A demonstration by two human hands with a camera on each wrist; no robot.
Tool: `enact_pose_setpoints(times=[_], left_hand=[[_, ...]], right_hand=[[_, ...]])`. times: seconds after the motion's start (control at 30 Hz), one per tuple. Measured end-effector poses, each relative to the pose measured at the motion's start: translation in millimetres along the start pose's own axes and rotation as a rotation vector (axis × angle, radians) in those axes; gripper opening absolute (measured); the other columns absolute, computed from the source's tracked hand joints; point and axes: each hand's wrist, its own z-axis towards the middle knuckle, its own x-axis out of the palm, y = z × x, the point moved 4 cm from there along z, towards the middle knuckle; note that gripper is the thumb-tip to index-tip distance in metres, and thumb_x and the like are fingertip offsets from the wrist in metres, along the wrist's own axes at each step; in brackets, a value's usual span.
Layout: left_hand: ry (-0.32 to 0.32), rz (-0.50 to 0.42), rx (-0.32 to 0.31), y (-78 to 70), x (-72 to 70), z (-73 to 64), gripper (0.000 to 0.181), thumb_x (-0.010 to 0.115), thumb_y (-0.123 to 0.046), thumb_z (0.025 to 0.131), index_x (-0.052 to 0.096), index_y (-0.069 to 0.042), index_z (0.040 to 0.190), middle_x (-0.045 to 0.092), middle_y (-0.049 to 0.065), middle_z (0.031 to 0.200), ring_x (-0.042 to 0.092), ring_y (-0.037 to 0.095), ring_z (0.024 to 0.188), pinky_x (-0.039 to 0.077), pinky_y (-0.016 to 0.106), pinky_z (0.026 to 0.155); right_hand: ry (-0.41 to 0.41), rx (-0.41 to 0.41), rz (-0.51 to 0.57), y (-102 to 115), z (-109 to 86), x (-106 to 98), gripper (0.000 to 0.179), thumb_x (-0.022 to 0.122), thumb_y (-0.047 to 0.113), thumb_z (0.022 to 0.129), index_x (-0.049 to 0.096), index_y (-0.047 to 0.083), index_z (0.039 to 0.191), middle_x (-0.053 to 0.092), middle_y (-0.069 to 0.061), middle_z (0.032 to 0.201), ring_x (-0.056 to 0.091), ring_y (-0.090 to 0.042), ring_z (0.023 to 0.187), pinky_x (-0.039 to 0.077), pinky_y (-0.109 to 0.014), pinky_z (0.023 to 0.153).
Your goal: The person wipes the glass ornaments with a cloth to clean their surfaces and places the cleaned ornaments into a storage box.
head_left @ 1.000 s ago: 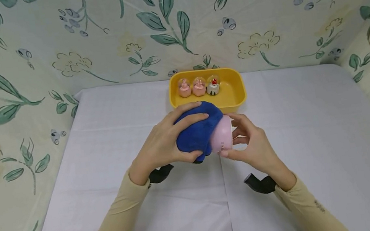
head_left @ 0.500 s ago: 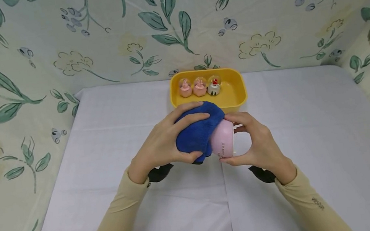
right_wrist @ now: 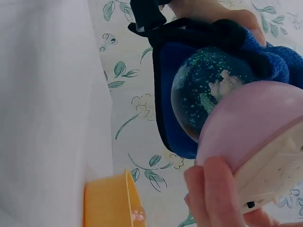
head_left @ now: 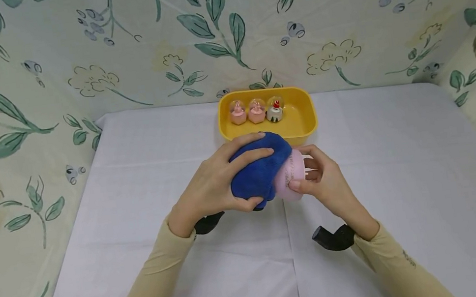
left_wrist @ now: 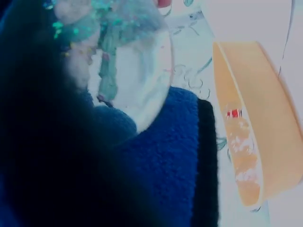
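Observation:
A snow globe with a pink base [head_left: 288, 178] is held in the air between both hands, lying on its side. My left hand [head_left: 207, 184] grips its dome through a blue cloth [head_left: 256, 173], fingers spread over the top and thumb below. My right hand [head_left: 331, 184] holds the base, thumb on the printed side and other fingers behind it. In the right wrist view, the clear dome [right_wrist: 201, 90] shows glitter and a small figure inside, and the base's cream underside [right_wrist: 274, 165] faces outward. The left wrist view shows the cloth [left_wrist: 165, 156] against the glass [left_wrist: 147, 85].
Just behind the hands stands a yellow tray [head_left: 298, 111] with two small pink domed ornaments [head_left: 256, 112] and a white one with a red top [head_left: 274, 111]. White cloth [head_left: 401, 173] covers the table. A leaf-patterned curtain [head_left: 249, 23] hangs behind.
The base has turned in my right hand, its print moving up. My right fingers spread, then took a fresh hold with the thumb higher on the side. The left hand shifted slightly right.

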Motion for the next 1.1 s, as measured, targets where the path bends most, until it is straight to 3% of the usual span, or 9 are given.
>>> enact_pose_setpoints(times=[0.07,0.13,0.27,0.37,0.53,0.67,0.87,1.0,1.1], left_hand=[[0.001,-0.001,-0.017,0.8,0.8,-0.6,0.075,0.079,-0.043,0.071,0.047,-0.023,0.136,0.033,0.002,0.148,0.040,0.026,0.127,0.048,0.044,0.092],[-0.001,-0.002,-0.035,1.7,0.1,-1.2,0.075,0.080,-0.043,0.071,0.047,-0.023,0.136,0.033,0.002,0.148,0.040,0.027,0.127,0.047,0.045,0.093],[-0.017,-0.039,-0.057,3.4,-4.5,-1.8,0.077,0.081,-0.040,0.069,0.047,-0.023,0.135,0.033,0.002,0.148,0.042,0.028,0.126,0.047,0.047,0.093],[-0.021,-0.086,-0.055,3.6,-7.8,-1.7,0.077,0.082,-0.038,0.068,0.047,-0.022,0.135,0.033,0.002,0.148,0.042,0.027,0.126,0.047,0.047,0.093],[-0.026,-0.103,-0.032,1.0,-9.1,-1.2,0.077,0.081,-0.038,0.068,0.046,-0.022,0.135,0.032,0.003,0.148,0.040,0.026,0.127,0.046,0.046,0.094],[-0.022,-0.079,-0.011,-2.1,-7.5,0.0,0.078,0.080,-0.040,0.069,0.046,-0.022,0.136,0.032,0.003,0.148,0.039,0.025,0.128,0.046,0.045,0.095],[-0.008,-0.009,-0.011,-5.3,-5.3,0.8,0.079,0.080,-0.044,0.070,0.045,-0.023,0.137,0.031,0.003,0.149,0.040,0.026,0.127,0.048,0.044,0.093],[0.004,0.037,-0.028,-6.8,-4.5,0.4,0.078,0.080,-0.046,0.070,0.046,-0.024,0.137,0.031,0.002,0.149,0.041,0.027,0.126,0.049,0.045,0.091],[0.012,0.064,-0.036,-6.9,-3.4,0.0,0.077,0.079,-0.047,0.071,0.046,-0.025,0.137,0.031,0.001,0.150,0.042,0.027,0.125,0.049,0.045,0.090]], right_hand=[[0.017,0.044,-0.017,-0.1,-0.2,-0.4,0.056,0.069,0.014,0.081,0.044,0.000,0.130,0.059,-0.023,0.106,0.066,-0.022,0.080,0.056,-0.028,0.070],[0.055,0.024,-0.062,1.5,-0.9,-0.6,0.063,0.072,0.016,0.082,0.041,0.002,0.135,0.058,-0.021,0.112,0.064,-0.023,0.085,0.055,-0.027,0.074],[0.149,-0.131,-0.159,6.8,-2.6,-0.1,0.089,0.083,0.006,0.073,0.031,0.007,0.145,0.049,-0.017,0.131,0.064,-0.021,0.088,0.054,-0.025,0.078],[0.156,-0.295,-0.264,12.3,-3.0,-1.0,0.103,0.089,0.004,0.062,0.029,0.007,0.147,0.045,-0.014,0.135,0.063,-0.017,0.085,0.054,-0.024,0.075],[0.083,-0.500,-0.420,18.3,-2.6,-3.9,0.100,0.085,0.043,0.066,0.034,0.003,0.142,0.048,-0.012,0.135,0.054,-0.020,0.100,0.050,-0.020,0.082],[0.036,-0.544,-0.372,17.0,-2.3,-4.6,0.097,0.076,0.056,0.068,0.040,-0.003,0.135,0.052,-0.015,0.128,0.057,-0.021,0.097,0.050,-0.018,0.083],[-0.021,-0.443,-0.188,6.8,-2.8,-2.4,0.087,0.085,0.041,0.067,0.046,-0.004,0.129,0.056,-0.011,0.121,0.061,-0.015,0.084,0.054,-0.021,0.073],[-0.021,-0.291,-0.052,2.1,-3.1,0.9,0.074,0.086,0.010,0.067,0.046,-0.003,0.129,0.056,-0.012,0.115,0.065,-0.015,0.081,0.056,-0.026,0.069],[-0.032,-0.121,-0.003,0.6,-2.8,3.6,0.063,0.078,0.004,0.073,0.047,-0.003,0.128,0.056,-0.016,0.106,0.067,-0.016,0.078,0.057,-0.028,0.066]])
